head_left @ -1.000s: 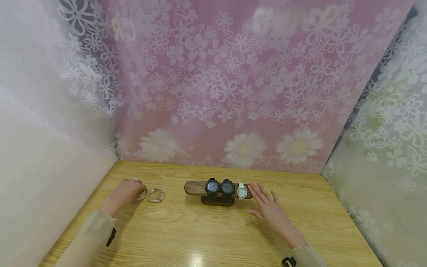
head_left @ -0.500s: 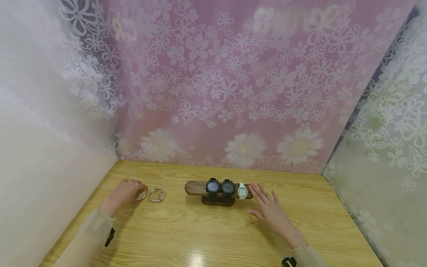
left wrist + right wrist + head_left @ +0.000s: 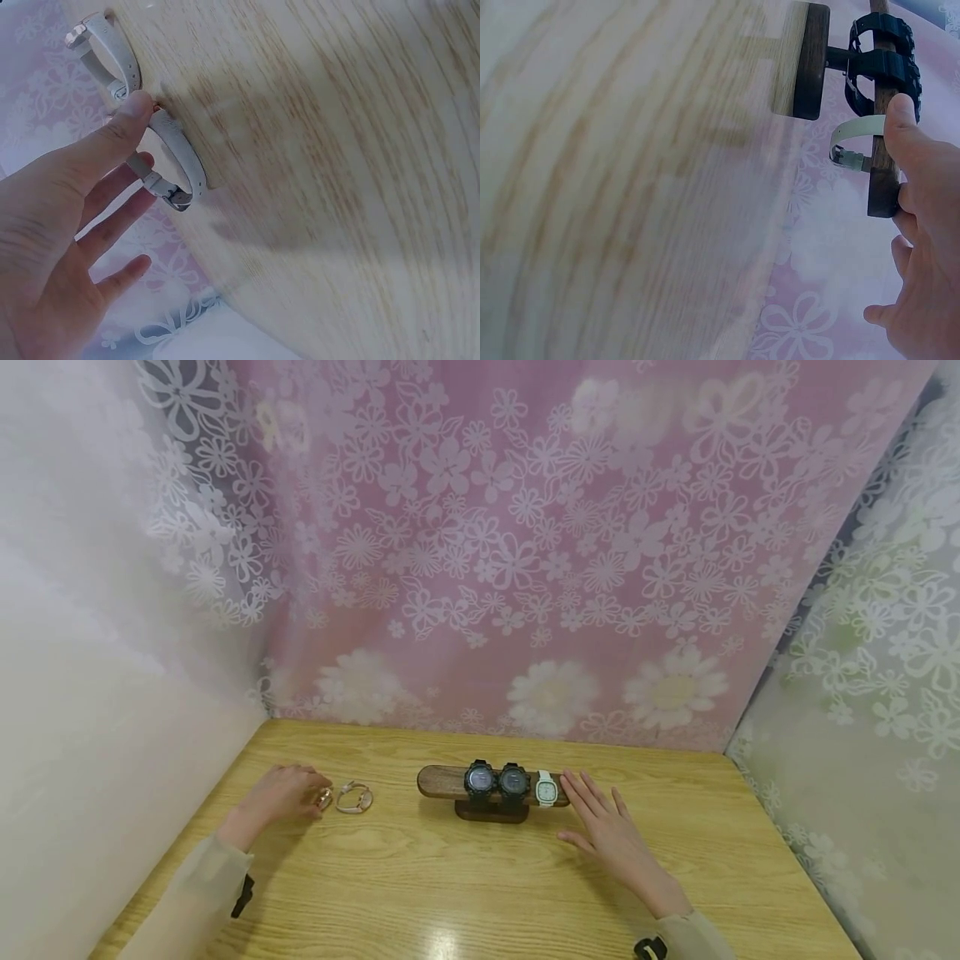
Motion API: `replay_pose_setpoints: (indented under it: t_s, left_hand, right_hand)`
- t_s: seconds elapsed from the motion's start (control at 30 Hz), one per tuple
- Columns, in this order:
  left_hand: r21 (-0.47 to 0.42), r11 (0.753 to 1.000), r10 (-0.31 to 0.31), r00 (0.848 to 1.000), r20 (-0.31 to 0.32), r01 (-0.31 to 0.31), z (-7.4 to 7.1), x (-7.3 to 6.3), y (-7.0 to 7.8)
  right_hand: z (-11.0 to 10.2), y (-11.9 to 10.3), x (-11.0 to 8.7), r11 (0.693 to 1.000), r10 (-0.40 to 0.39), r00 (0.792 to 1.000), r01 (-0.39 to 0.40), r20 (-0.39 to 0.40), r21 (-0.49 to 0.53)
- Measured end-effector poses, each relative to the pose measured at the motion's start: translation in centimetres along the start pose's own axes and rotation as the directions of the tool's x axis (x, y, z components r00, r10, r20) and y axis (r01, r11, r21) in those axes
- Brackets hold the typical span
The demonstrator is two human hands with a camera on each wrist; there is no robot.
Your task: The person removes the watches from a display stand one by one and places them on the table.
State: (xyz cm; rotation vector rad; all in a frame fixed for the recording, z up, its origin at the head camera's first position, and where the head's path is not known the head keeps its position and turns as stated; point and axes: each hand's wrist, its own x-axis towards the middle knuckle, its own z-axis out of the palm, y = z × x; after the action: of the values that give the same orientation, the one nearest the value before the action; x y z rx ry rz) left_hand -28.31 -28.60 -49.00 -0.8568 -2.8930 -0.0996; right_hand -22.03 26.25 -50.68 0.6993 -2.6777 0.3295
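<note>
At the table's left side my left hand (image 3: pixel 283 795) pinches a wristwatch (image 3: pixel 182 154) with a pale strap and rose-gold case, its thumb and fingers at the case. The strap is buckled into a loop. Right beside it lies a similar pale-strapped wristwatch (image 3: pixel 355 798). A dark wooden watch stand (image 3: pixel 441 782) in the middle carries two black watches (image 3: pixel 480 779) and a white square-faced watch (image 3: pixel 547 789). My right hand (image 3: pixel 611 835) touches the stand's right end with its fingers extended, close to the white watch. In the right wrist view its thumb lies along the bar.
The wood-grain table (image 3: pixel 420 885) bears everything. A pink flowered curtain (image 3: pixel 480 568) hangs along its far edge, with pale sheets (image 3: pixel 112 693) closing off the left and right sides. Black straps (image 3: pixel 243 896) circle both wrists.
The watch in my left hand has turned, so its dial shows less face-on, and the left fingers have shifted slightly. My right hand stays at the stand's end.
</note>
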Motion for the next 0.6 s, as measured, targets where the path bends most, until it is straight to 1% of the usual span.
replay_pose_setpoints:
  t_s: [0.1,0.17,0.23,0.33,0.43,0.53,0.6]
  left_hand:
    - [0.007,1.0,-0.005,1.0,-0.004,0.005,-0.04,-0.12,0.12]
    - [-0.009,1.0,-0.021,1.0,-0.001,0.021,-0.02,-0.2,0.24]
    - [-0.026,0.999,-0.043,0.999,0.019,0.044,-0.14,-0.28,0.47]
    - [-0.05,0.995,-0.081,0.994,0.067,0.084,-0.24,-0.38,0.88]
    - [-0.055,0.992,-0.107,0.989,0.104,0.113,0.01,-0.44,0.94]
    - [-0.066,0.99,-0.117,0.987,0.109,0.125,0.39,-0.48,0.83]
    - [-0.068,0.99,-0.115,0.989,0.096,0.122,0.6,-0.45,0.74]
  right_hand:
    - [0.01,0.02,-0.02,1.0,-0.006,1.0,0.006,-0.01,0.004]
    - [0.0,0.03,-0.01,1.0,-0.001,1.0,0.001,-0.001,-0.003]
    - [-0.07,0.03,0.02,1.0,0.007,1.0,-0.007,0.014,-0.012]
    - [-0.15,0.04,0.06,0.999,0.021,0.999,-0.02,0.043,-0.026]
    - [-0.08,0.12,0.08,1.0,0.019,0.999,-0.018,0.046,-0.025]
    - [-0.02,0.16,0.07,1.0,0.013,0.999,-0.013,0.039,-0.017]
    - [-0.01,0.16,0.08,1.0,0.011,0.999,-0.011,0.035,-0.016]
